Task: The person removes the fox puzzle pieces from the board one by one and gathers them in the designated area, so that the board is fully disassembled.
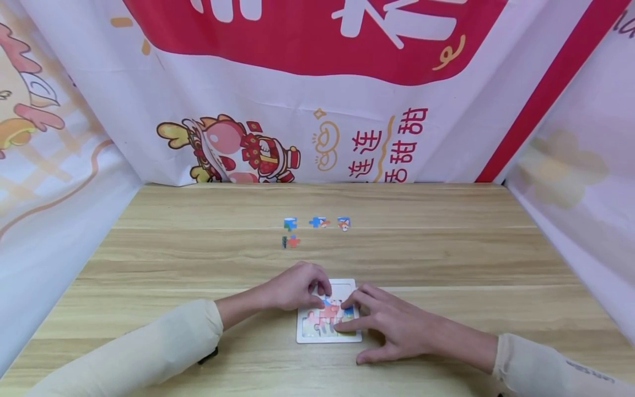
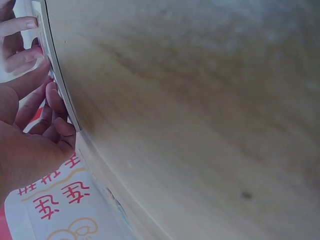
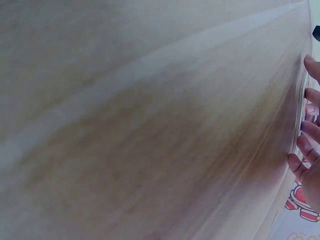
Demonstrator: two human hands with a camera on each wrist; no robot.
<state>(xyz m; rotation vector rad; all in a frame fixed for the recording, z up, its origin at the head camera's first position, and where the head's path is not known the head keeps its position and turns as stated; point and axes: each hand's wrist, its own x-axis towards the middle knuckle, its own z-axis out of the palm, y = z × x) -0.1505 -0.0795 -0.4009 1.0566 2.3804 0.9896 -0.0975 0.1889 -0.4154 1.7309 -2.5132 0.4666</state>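
Observation:
A small white puzzle tray (image 1: pixel 304 334) lies on the wooden table near the front edge, partly filled with pink and blue pieces. My left hand (image 1: pixel 321 295) sits over the tray's upper left with curled fingers, its thumb and fingertips pinching a blue-edged puzzle piece (image 1: pixel 328 301). My right hand (image 1: pixel 349 315) lies flat from the right, its straight fingers pressing on the pieces in the tray. In the left wrist view the curled left fingers (image 2: pixel 52 107) sit against the tray rim (image 2: pixel 59 75). The right wrist view shows only the right fingers (image 3: pixel 309 135) at the frame's edge.
Several loose puzzle pieces lie farther back on the table: a green-blue one (image 1: pixel 290 223), a blue one (image 1: pixel 319 222), an orange one (image 1: pixel 344 223) and a red one (image 1: pixel 291 241). Printed cloth banners wall in the table at the back and both sides.

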